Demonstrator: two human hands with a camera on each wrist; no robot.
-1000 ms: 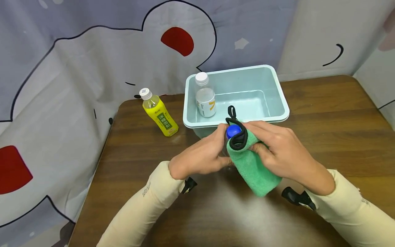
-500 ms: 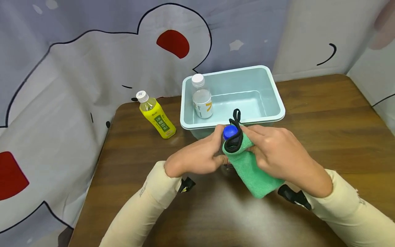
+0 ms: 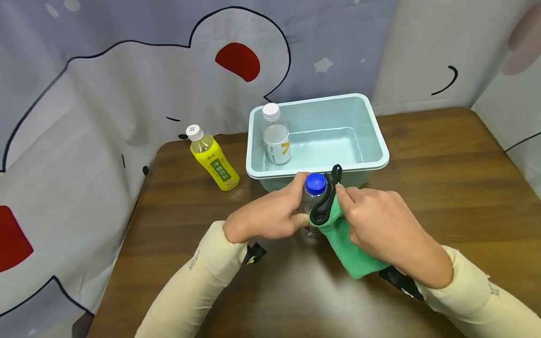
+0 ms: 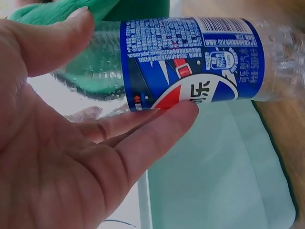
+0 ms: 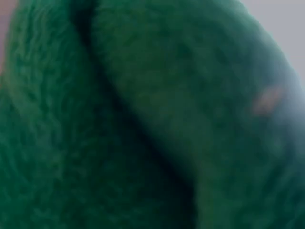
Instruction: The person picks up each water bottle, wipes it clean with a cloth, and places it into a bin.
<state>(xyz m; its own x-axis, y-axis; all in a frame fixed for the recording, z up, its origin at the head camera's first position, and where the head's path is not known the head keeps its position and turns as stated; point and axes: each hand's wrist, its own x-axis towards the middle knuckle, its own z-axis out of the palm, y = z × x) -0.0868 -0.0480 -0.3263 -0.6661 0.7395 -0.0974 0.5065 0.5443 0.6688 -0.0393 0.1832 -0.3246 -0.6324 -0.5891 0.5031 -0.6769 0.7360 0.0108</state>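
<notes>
Just in front of the tub, my left hand (image 3: pixel 270 213) grips a clear plastic soda bottle (image 3: pixel 313 199) with a blue cap. The left wrist view shows the bottle's blue label (image 4: pixel 190 62), with the thumb and fingers on either side of the clear plastic. My right hand (image 3: pixel 378 220) holds a green towel (image 3: pixel 348 246) with black edging against the bottle's right side, just below the cap. The towel's lower part hangs down beneath that hand. Green cloth (image 5: pixel 143 124) fills nearly the whole right wrist view, hiding the right fingertips there.
A pale blue-green tub (image 3: pixel 359 166) stands behind the hands, with a white-capped bottle (image 3: pixel 276 141) upright in its left side. Left of the tub, a yellow-labelled drink bottle (image 3: pixel 217 162) stands on the wooden table (image 3: pixel 186 206). A printed curtain (image 3: pixel 127 94) hangs behind.
My right hand and the towel have shifted down and slightly right along the bottle, uncovering more of the blue cap and neck. The left hand keeps its grip.
</notes>
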